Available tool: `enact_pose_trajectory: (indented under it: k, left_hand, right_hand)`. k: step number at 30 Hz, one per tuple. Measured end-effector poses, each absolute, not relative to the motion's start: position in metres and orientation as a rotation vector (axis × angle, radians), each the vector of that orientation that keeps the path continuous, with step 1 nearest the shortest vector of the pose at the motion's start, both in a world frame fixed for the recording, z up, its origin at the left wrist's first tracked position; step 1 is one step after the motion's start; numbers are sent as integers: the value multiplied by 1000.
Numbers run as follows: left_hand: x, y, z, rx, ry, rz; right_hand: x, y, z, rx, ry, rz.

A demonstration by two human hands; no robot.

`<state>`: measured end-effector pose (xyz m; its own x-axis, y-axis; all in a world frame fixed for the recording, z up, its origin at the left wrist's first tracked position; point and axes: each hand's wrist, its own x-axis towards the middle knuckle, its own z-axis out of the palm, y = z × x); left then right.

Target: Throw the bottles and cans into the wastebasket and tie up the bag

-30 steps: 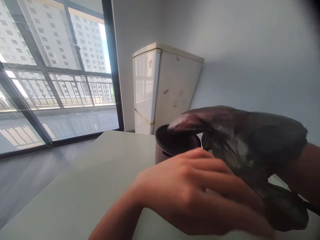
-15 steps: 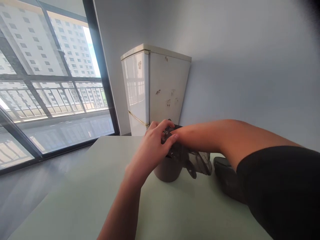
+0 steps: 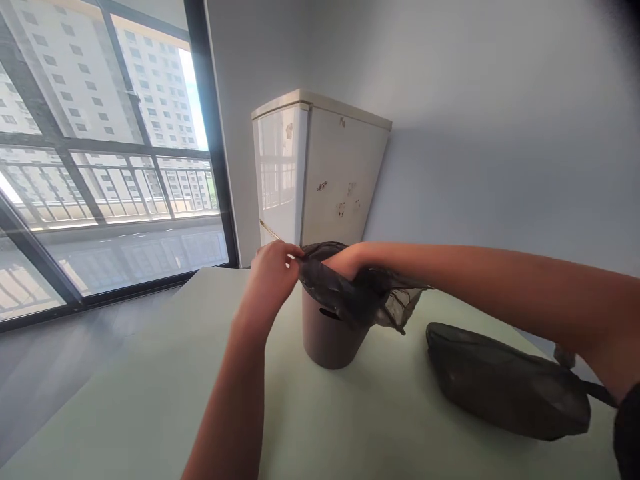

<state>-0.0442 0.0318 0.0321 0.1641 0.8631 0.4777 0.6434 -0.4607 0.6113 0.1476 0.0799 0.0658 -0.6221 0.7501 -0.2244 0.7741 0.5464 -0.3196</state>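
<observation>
A brown-grey trash bin (image 3: 331,347) with an oval slot in its side stands upright on the table. A thin black trash bag (image 3: 333,290) lines it, folded over the rim, with a loose crumpled part hanging off the right side. At the rim's left, my left hand (image 3: 274,270) pinches the bag's edge between thumb and fingers. My right hand (image 3: 347,261) reaches into the bag's mouth from the right; its fingers are hidden inside by the film.
On the table's right lies a dark, stuffed-looking pouch (image 3: 505,380) with a strap. The pale green table (image 3: 390,427) ends at the left and back. Behind it stand a worn white refrigerator (image 3: 345,160) and a glass balcony door (image 3: 115,167).
My left hand has moved left to the bin's left rim. My right hand has lifted partly into sight, its forearm swung up and right, uncovering the pouch. The bag now spreads over the rim.
</observation>
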Motion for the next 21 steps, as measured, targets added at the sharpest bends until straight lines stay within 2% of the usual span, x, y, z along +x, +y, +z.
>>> enact_pose_trajectory:
  k: [5, 7, 13, 18, 21]
  left_hand:
    - [-56, 55, 24, 2067, 1696, 1064]
    - [-54, 65, 17, 2082, 1706, 1004]
    - [-48, 78, -2, 2241, 1747, 690]
    - [-47, 70, -8, 2398, 1596, 282]
    - [-50, 64, -7, 2461, 1509, 150]
  right_hand:
    - [176, 96, 88, 1342, 2804, -285]
    - [187, 106, 87, 1436, 2846, -298]
    - [208, 135, 58, 1617, 2621, -754]
    - [235, 126, 31, 1945, 2061, -1618]
    - [255, 114, 25, 2131, 2120, -1578]
